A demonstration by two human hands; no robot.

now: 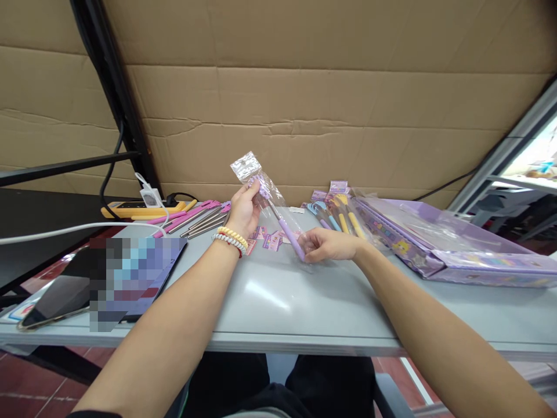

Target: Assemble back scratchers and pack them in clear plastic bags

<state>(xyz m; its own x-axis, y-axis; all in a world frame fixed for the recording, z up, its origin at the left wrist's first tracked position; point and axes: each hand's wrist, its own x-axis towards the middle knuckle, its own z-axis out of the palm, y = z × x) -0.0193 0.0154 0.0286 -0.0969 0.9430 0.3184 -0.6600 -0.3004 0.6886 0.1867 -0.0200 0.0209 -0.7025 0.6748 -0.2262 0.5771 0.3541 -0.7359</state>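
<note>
A purple back scratcher with a metal rod (290,237) lies slantwise inside a clear plastic bag (246,166), raised over the table. My left hand (245,208) pinches the bag around the scratcher's purple head. At its lower end, my right hand (327,244) is closed on the purple handle through the plastic. Small printed purple and pink cards (272,241) lie on the table behind and below the bag. To the right are blue and yellow scratchers (347,215) in clear bags, and to the left lie pink ones and metal rods (204,220).
A purple printed box (439,264) holding plastic bags stands at the right. A yellow power strip (143,209) with a white plug and cable lies at the back left. Nearer on the left are a dark tablet (65,287) and another device. Cardboard (304,98) stands behind the table (304,316).
</note>
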